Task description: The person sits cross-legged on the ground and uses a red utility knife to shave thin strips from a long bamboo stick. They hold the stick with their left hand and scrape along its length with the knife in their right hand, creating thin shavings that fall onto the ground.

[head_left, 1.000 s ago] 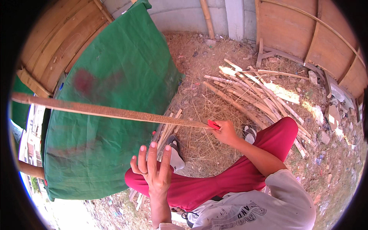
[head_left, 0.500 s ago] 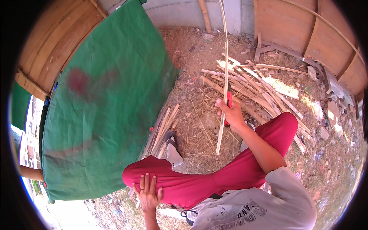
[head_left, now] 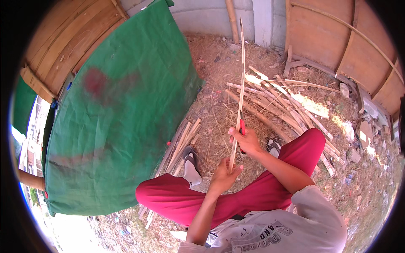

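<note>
A long, thin, pale bamboo strip [head_left: 241, 96] stands nearly upright in front of me, leaning slightly. My right hand [head_left: 247, 141] is closed around its lower part, together with a red-handled knife [head_left: 242, 129] whose dark, narrow blade points up along the strip. Most of the handle's lower end is hidden by my fingers. Below it, my left hand [head_left: 223, 175] grips the strip near its bottom end, above my lap. Both forearms rise from the lower edge, between my spread knees in dark red trousers [head_left: 177, 198].
A pile of split bamboo strips [head_left: 287, 103] lies beyond my right knee. More pieces [head_left: 181, 145] lie by my left foot, beside a large green tarp [head_left: 122, 122]. Wooden panels [head_left: 325, 38] and a grey wall [head_left: 202, 23] stand behind. Rubble and straw litter the ground.
My left hand has left my left knee and taken hold of the strip's bottom end. My right hand, with strip and knife, has shifted slightly left and nearer to me.
</note>
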The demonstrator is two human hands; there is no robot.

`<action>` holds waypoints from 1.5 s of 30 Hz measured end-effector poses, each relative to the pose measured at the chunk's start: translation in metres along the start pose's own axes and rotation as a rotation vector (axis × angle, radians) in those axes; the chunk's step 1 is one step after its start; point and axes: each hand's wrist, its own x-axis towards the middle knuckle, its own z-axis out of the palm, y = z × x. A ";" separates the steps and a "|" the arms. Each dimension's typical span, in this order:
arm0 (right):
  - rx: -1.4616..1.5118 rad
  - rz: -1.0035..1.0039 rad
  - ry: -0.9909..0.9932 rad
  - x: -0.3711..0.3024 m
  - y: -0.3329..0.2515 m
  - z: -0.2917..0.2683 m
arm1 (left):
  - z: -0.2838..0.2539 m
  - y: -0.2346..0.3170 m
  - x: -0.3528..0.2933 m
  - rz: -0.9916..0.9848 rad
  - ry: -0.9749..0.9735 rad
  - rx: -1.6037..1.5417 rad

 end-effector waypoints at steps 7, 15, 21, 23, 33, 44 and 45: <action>-0.305 -0.128 -0.109 -0.002 -0.007 -0.006 | 0.021 -0.009 0.008 -0.160 0.180 -0.195; -0.824 -0.460 -0.078 -0.031 -0.031 -0.011 | 0.000 -0.037 -0.003 -0.175 0.378 -0.068; -0.908 -0.527 -0.206 -0.038 -0.020 -0.003 | -0.003 -0.031 -0.010 -0.214 0.405 0.071; -0.905 -0.556 -0.215 -0.036 -0.011 -0.003 | -0.005 -0.026 -0.013 -0.240 0.389 0.070; -0.900 -0.621 -0.209 -0.031 -0.007 0.005 | -0.007 -0.027 -0.021 -0.226 0.349 0.264; -1.177 -0.101 0.118 0.029 0.000 -0.042 | 0.008 -0.025 -0.065 -0.268 0.248 0.262; -1.149 -0.179 0.120 0.040 -0.011 -0.051 | 0.007 -0.024 -0.079 -0.213 0.290 0.265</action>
